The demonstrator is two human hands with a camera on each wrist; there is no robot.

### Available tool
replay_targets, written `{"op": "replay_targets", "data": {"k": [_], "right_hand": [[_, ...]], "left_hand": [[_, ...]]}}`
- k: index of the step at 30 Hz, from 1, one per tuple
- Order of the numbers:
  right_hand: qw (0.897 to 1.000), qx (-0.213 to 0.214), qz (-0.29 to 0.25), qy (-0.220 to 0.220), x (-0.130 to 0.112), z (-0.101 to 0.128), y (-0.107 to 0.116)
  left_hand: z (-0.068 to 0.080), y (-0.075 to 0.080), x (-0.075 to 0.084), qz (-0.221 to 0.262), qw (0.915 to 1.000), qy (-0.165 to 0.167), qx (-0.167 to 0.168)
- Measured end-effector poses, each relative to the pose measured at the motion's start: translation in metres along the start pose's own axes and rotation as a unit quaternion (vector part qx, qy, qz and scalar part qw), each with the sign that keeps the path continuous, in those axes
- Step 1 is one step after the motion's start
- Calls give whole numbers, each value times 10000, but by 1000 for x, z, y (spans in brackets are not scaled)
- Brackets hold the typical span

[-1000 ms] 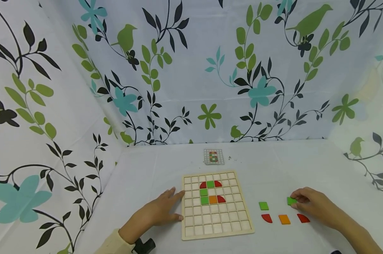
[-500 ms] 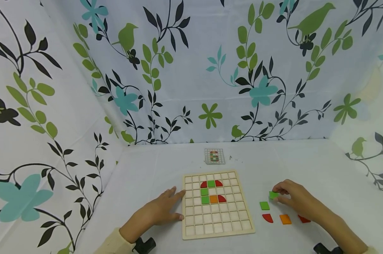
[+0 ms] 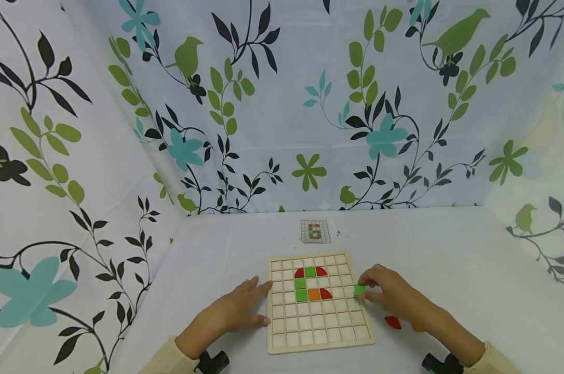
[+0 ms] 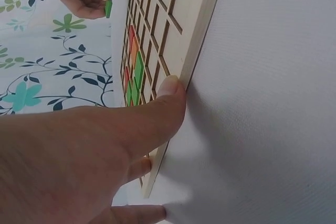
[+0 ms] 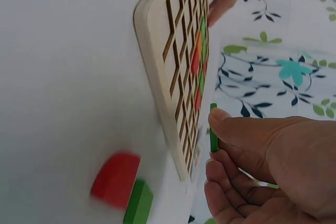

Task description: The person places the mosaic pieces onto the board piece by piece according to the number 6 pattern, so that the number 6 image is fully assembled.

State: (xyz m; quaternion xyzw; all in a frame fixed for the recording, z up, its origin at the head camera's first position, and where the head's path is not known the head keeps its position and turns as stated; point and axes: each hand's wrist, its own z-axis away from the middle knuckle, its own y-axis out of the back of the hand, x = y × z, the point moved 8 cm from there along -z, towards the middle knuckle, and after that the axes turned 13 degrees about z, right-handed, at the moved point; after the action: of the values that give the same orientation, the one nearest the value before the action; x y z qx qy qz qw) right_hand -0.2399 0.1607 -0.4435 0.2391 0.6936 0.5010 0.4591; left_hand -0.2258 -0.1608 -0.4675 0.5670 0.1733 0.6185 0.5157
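My right hand (image 3: 396,295) pinches a green square tile (image 3: 359,290) between thumb and fingers, at the right edge of the wooden grid board (image 3: 320,337). Seen from the right wrist, the tile (image 5: 213,128) is held edge-on. My left hand (image 3: 239,306) rests at the board's left side, fingers spread, with the thumb (image 4: 169,85) on the board's edge. In the grid lie red quarter-round tiles (image 3: 326,293), green squares (image 3: 300,283) and an orange square (image 3: 313,294), forming a curved figure.
Right of the board lie a red quarter-round tile (image 3: 393,322) and an orange square tile (image 3: 418,328), partly behind the right forearm. A loose green tile (image 5: 138,203) shows in the right wrist view. Behind the board lies a small pattern card (image 3: 315,231). Patterned cloth (image 3: 263,104) encloses the table.
My right hand has carried the green tile left from among the loose tiles to the board's right edge. My left hand has stayed in place.
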Motion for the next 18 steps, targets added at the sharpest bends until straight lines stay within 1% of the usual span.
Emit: {"op": "replay_targets", "data": {"k": [5, 9, 14, 18], "right_hand": [[9994, -157, -216, 197, -22, -7, -9], [9987, -276, -218, 364, -34, -11, -17], [9982, -349, -75, 490, -42, -16, -25], [9971, -382, 186, 627, -48, -19, -33]], "left_hand": [[0, 0, 0, 49, 10000, 17, -6], [1, -1, 1, 86, 10000, 29, -35], [0, -1, 0, 50, 10000, 47, -46], [-1, -1, 0, 25, 10000, 66, -40]]}}
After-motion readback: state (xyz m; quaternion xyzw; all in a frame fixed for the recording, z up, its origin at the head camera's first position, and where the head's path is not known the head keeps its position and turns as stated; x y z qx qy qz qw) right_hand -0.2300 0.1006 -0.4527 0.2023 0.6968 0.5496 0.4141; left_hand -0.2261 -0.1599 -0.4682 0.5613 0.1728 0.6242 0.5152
